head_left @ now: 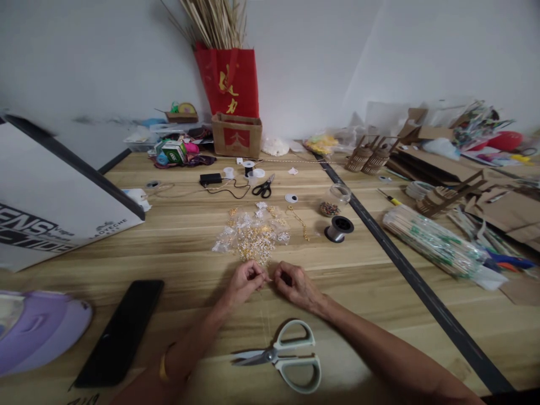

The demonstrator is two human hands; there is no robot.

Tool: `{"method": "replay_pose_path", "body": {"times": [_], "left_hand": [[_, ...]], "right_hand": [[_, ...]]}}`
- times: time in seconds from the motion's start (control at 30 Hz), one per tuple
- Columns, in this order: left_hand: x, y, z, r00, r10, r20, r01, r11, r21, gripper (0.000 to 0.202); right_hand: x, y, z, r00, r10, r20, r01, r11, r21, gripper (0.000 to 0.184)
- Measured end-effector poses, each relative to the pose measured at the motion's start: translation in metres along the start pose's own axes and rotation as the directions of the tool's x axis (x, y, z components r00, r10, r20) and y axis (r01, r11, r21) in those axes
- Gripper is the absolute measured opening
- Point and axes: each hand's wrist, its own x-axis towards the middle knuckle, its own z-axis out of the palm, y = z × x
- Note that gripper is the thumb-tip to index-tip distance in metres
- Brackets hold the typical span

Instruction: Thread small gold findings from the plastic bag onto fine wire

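Note:
My left hand (247, 279) and my right hand (295, 284) rest close together on the wooden table (181, 247), fingers pinched towards each other around something tiny between them; I cannot make out what it is. Just beyond the fingertips lies a heap of small clear bags with gold and silver beads (255, 233). A thin clear thread seems to run from the hands towards me. Grey-handled scissors (284, 357) lie on the table between my forearms. My left wrist wears a yellow band.
A black phone (120, 332) and purple cap (37, 329) lie at left, a white bag (46, 208) behind. A wire spool (338, 228), bead jar (333, 201), black scissors (264, 187), a packet of sticks (434, 242) and cardboard clutter lie beyond.

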Motion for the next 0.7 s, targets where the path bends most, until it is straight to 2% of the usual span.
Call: {"method": "replay_pose_path", "body": {"times": [0.2,0.37,0.5,0.7], "left_hand": [[0.002,-0.012,0.0,0.998,0.052,-0.047,-0.047,0.993,0.105,0.017],[0.002,-0.009,0.001,0.999,0.001,-0.049,0.003,0.996,0.087,0.022],[0.001,-0.003,0.002,0.998,-0.053,-0.032,0.054,0.998,0.015,0.027],[0.0,-0.002,0.003,0.994,-0.112,-0.015,0.111,0.992,-0.052,0.029]], "right_hand": [[0.0,-0.005,-0.002,0.998,-0.057,0.004,0.057,0.998,0.0,0.011],[-0.002,-0.003,0.0,0.972,-0.234,-0.003,0.233,0.971,-0.053,0.014],[-0.004,0.002,0.002,0.934,-0.351,0.062,0.356,0.92,-0.165,0.016],[-0.008,0.008,0.002,0.907,-0.399,0.133,0.416,0.808,-0.416,0.016]]}}
